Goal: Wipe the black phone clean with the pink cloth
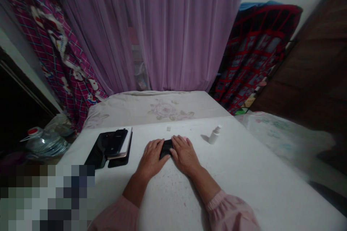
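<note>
One pair of hands, set close together on a single article: a small, flat, black object (167,147), lying midway across the table (170,202). Left hand (150,156) closed over its left end, right hand (185,154) over its right; middle of the object bare between them. One scrap of something pink (185,138), showing just past the right fingers (mostly hidden, so I cannot name it). One small pale square (168,129), lying beyond the black object. One white bottle (214,136), upright, to the right and well apart from the hands. One stack of phone-like devices (119,142), to the left, black uppermost. Backdrop: one purple curtain (176,32), hanging past the table's far end.
</note>
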Available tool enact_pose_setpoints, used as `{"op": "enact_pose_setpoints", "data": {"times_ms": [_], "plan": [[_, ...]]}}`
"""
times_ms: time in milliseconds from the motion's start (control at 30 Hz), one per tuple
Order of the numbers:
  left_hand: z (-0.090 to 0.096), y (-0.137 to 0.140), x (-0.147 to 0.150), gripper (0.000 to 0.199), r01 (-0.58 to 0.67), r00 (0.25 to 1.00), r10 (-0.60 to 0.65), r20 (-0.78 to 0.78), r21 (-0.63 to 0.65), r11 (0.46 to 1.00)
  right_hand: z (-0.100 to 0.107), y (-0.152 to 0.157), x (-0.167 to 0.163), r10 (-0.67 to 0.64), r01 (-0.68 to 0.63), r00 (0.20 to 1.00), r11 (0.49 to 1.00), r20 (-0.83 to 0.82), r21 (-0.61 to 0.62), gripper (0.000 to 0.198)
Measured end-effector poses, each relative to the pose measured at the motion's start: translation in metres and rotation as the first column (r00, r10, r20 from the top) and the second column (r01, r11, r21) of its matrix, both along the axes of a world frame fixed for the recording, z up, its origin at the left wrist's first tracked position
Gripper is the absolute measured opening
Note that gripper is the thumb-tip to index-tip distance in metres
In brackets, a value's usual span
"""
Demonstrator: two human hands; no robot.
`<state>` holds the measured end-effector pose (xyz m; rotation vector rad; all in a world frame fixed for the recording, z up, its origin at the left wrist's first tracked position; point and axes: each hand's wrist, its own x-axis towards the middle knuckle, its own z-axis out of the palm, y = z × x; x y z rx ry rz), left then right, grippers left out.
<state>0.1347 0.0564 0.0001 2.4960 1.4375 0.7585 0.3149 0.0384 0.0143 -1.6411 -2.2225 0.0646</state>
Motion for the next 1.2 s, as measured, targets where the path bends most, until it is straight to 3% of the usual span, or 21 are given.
{"op": "enact_pose_setpoints", "data": {"times_ms": [300,867,1067,1200], "plan": [[-0.0021,0.0004,0.0002,0.055,-0.008,1.0,0.008,0.0,0.013,1.0,-0.0022,0.0039,-0.0011,-0.221,0.221,0.975,0.975,0.025,0.002,0.045],[-0.0002,0.0008,0.0001,0.054,-0.003,1.0,0.002,-0.019,-0.008,1.0,-0.0046,0.0009,0.0027,-0.032,0.035,0.999,0.992,-0.024,0.124,0.04],[-0.0014,0.0012,-0.0004,0.051,0.002,1.0,-0.002,-0.012,0.025,1.0,-0.0079,0.0024,0.0049,-0.159,0.157,0.987,0.985,0.015,0.067,0.045],[-0.0009,0.0006,0.0001,0.051,0.007,1.0,-0.007,-0.009,0.027,1.0,-0.0085,0.0014,0.0048,-0.13,0.128,0.991,0.99,0.025,0.055,0.047]]}}
